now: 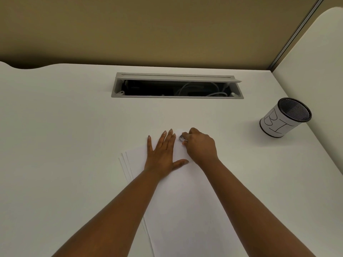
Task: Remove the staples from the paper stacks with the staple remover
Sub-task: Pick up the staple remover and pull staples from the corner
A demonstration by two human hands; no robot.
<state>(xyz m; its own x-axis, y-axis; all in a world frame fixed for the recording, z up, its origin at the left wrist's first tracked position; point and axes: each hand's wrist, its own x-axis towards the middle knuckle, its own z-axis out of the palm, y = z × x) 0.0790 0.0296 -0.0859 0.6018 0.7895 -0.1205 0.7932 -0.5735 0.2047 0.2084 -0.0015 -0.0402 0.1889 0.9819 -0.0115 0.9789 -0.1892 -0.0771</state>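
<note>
Centrally on white bench (55,127): paper stacks (185,210), several white sheets overlapped, left edges fanned and offset near (127,167). Top sheet running from near edge of view up toward hands.

Left hand (163,154): laid flat on top sheet, palm down, fingers straight and spread, thumb out to the right. Pressing paper, gripping nothing.

Right hand (201,145): fingers curled tight round staple remover (182,138). Only small metallic end of tool visible, protruding from fist toward the left fingertips, at far corner of top sheet. Tool tip just beside left fingertips; contact with paper likely but staple itself too small to make out. Whether tool's own teeth are closed: cannot tell.

Both forearms bare, entering from bottom of view, crossing over the paper.

Elsewhere on bench:
- Cable tray (177,86), grey rectangular recess set into far part of bench, lid tilted up at back, white cables inside. Well apart from paper.
- Mesh cup (285,117), black, round, upright, at right side of bench, wrapped in white paper label with hand-drawn letters "BI" visible. Well apart from hands.
- Tan partition wall (148,30) behind bench; white side panel (319,52) at right.
</note>
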